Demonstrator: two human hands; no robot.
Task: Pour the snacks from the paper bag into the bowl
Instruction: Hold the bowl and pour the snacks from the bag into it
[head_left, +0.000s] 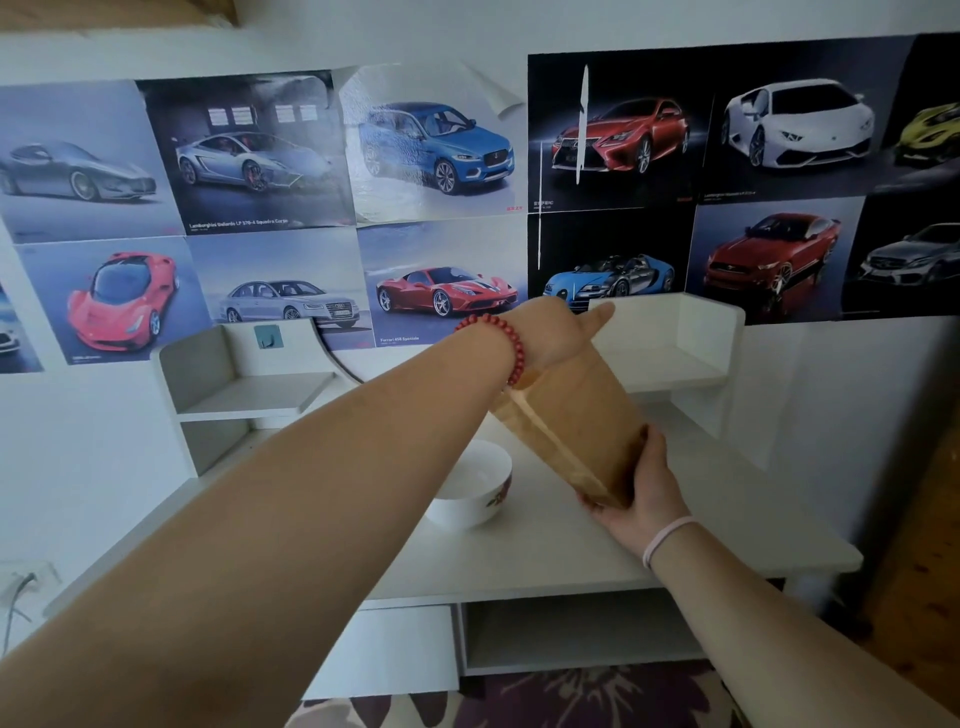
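Note:
A brown paper bag (576, 421) stands tilted above the white desk (545, 551), held by both hands. My left hand (558, 332), with a red bead bracelet at the wrist, grips the bag's top end. My right hand (641, 493), with a pink band at the wrist, holds the bag's lower end from beneath. A white bowl (475, 491) with a flower print sits on the desk just left of the bag; my left forearm hides part of it. The bowl's inside looks white, and no snacks are visible.
Small white shelves stand at the desk's back left (249, 384) and back right (675, 343). Car posters (431, 156) cover the wall behind. A drawer (395, 649) and an open compartment (576, 634) lie under the desktop. A patterned rug (597, 701) covers the floor below.

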